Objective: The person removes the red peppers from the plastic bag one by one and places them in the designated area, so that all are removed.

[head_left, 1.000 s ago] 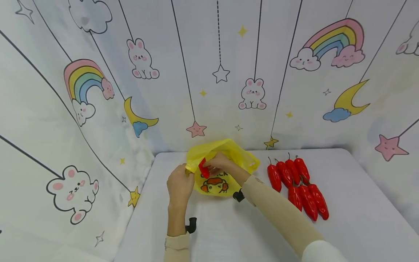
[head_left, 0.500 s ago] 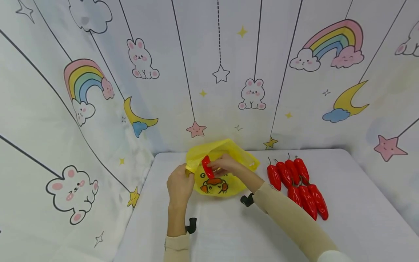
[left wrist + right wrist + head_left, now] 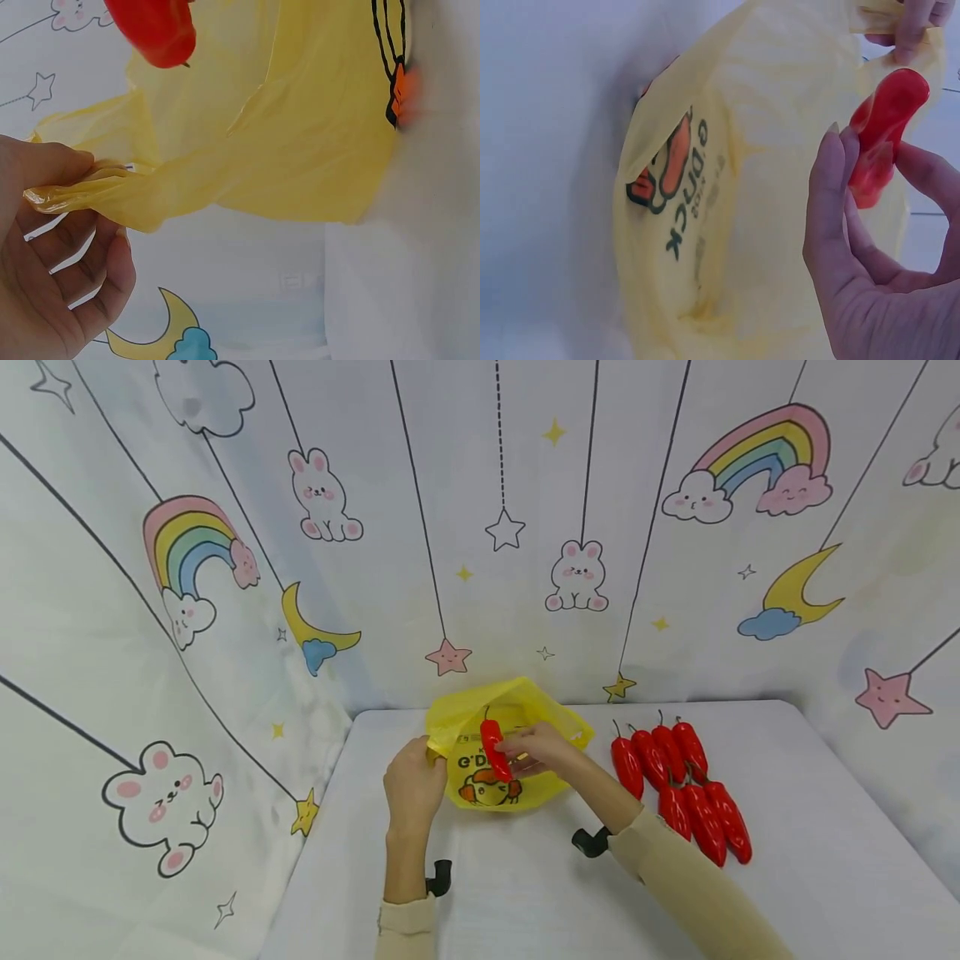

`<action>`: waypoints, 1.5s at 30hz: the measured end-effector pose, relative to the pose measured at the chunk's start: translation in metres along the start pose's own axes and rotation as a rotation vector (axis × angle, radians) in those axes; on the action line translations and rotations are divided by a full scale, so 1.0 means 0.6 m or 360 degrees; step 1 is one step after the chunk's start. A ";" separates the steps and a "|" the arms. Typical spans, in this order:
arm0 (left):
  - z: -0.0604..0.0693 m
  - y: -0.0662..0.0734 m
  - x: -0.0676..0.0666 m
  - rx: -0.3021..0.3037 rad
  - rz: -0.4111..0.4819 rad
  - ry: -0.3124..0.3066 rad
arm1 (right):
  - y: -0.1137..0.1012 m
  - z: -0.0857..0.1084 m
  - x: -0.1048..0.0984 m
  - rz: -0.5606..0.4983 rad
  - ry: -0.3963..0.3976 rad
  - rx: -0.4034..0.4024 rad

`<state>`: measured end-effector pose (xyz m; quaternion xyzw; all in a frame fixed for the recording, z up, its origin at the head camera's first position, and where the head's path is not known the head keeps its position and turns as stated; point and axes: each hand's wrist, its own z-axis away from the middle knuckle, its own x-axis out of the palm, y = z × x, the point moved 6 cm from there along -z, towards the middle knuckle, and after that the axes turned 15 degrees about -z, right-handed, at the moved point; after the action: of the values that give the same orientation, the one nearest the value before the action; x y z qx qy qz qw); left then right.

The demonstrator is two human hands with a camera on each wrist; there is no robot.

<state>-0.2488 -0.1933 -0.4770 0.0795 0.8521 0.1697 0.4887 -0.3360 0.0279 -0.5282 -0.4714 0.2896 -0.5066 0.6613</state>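
A yellow plastic bag (image 3: pixel 540 787) with a printed duck picture stands on the table near the wall, its mouth spread. My left hand (image 3: pixel 415 781) pinches the bag's left rim between thumb and fingers, as the left wrist view shows. In my right hand (image 3: pixel 546 750) a red chili pepper (image 3: pixel 493 745) is held between thumb and fingertips, in front of the bag's mouth. From the right wrist, the pepper (image 3: pixel 889 127) appears apart from the bag's wall. Its stem points up in the head view. What lies inside the bag is hidden.
Several red chili peppers (image 3: pixel 703 822) lie in two rows on the white table (image 3: pixel 517 893), right of the bag. A white cloth backdrop (image 3: pixel 420 493) with cartoon drawings stands behind and to the left.
My right hand has drawn back to the right and toward me, the chili pepper still in its fingers and now more upright. The left hand stays at the bag's rim.
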 end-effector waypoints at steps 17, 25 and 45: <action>0.001 -0.009 -0.002 -0.0013 0.0024 0.0010 | -0.006 0.082 -0.042 0.0006 -0.0030 -0.0142; 0.001 0.001 0.000 0.0018 0.0037 0.0018 | 0.010 0.112 -0.074 -0.0010 0.0064 -0.0145; 0.003 0.010 0.006 0.0029 0.0042 0.0009 | 0.054 0.184 -0.119 -0.0010 0.0275 -0.0134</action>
<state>-0.2493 -0.1862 -0.4788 0.0946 0.8539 0.1687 0.4831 -0.2508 0.1331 -0.5218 -0.4542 0.3651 -0.5350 0.6117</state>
